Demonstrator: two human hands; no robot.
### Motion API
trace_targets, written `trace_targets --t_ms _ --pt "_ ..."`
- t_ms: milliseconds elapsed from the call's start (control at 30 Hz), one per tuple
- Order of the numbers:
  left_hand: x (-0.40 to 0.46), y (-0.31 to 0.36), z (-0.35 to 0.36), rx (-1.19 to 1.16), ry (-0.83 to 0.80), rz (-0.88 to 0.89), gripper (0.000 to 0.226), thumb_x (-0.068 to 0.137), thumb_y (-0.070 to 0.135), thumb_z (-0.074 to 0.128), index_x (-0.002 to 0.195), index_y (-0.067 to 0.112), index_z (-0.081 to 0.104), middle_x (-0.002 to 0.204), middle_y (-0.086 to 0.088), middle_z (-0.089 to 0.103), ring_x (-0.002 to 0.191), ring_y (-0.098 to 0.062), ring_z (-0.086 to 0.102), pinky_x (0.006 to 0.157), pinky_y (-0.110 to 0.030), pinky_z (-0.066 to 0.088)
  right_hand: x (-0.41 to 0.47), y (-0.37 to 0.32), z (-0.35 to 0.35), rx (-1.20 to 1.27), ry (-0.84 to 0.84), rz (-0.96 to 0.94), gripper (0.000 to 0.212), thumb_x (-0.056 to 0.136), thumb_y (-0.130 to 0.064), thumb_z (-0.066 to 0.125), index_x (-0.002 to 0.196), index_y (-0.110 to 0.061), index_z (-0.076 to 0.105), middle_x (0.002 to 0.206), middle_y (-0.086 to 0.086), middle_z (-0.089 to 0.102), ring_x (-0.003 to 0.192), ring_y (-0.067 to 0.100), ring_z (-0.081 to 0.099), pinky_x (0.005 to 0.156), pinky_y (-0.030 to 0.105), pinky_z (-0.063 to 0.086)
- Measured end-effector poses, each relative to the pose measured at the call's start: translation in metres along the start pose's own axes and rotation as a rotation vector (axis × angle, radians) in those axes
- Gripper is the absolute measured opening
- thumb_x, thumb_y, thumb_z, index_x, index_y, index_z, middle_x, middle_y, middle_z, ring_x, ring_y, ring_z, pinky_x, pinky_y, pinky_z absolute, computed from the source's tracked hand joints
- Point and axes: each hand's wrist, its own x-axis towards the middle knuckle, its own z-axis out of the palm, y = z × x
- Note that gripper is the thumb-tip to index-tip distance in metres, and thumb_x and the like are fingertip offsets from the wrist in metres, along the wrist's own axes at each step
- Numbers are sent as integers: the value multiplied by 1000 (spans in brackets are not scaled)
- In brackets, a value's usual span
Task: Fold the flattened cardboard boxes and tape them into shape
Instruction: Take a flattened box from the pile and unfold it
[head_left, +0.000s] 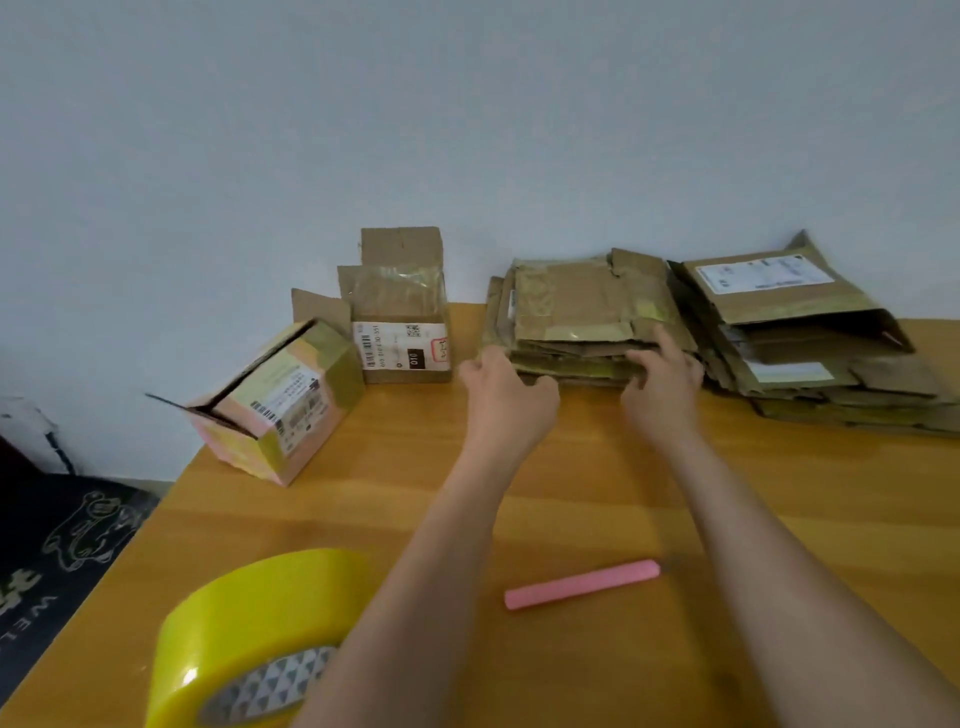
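A stack of flattened cardboard boxes (582, 306) lies at the back of the wooden table (571, 493), against the wall. My left hand (506, 400) is at the stack's front left corner with curled fingers touching its edge. My right hand (662, 384) grips the front edge of the stack, thumb underneath and fingers on top. A second, larger pile of flattened boxes (800, 332) lies to the right. A big roll of yellow tape (249, 634) stands at the near left. A pink cutter (582, 583) lies between my forearms.
Two formed boxes stand at the back left: one taped and tipped on its side (275, 405) near the table's left edge, one upright with open flaps (402, 332). A dark floor mat (62, 545) shows beyond the left edge. A pale wall rises behind.
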Motion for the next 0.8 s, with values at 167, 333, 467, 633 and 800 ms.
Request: trace_targets --t_ms 167,333,467,633,800 --pt "29 -10 27 7 -24 -61 55 97 17 54 147 12 30 151 -7 21 87 -16 56 58 -21 44 22 17 -3 -82 -61 -25 53 94 0 46 145 -13 44 163 -3 13 148 30 6 122 46 14" --pt "39 -13 37 26 -3 -31 61 96 18 57 150 15 27 153 -6 24 107 -20 54 74 -23 51 22 19 -12 -92 23 -161 60 93 0 52 147 -21 40 158 -4 29 148 24 12 121 54 6" --pt "27 -12 40 -23 27 77 78 95 30 62 155 27 13 160 -3 18 142 -23 28 104 -36 39 2 7 -40 203 61 -265 55 95 -9 58 146 -23 43 150 -7 36 138 11 33 119 43 24" --pt "2 -10 29 -101 79 278 94 82 50 68 154 38 9 162 5 14 148 -17 15 113 -40 26 -35 -8 -78 377 60 -354 65 90 -16 68 147 -31 40 146 -17 33 129 -2 30 98 13 42" --pt "-35 -8 8 -37 149 374 86 66 62 65 141 32 38 158 0 24 145 -17 21 113 -32 27 -75 -12 -107 614 -5 -348 66 86 -28 73 145 -31 43 141 -19 40 126 2 44 89 14 51"
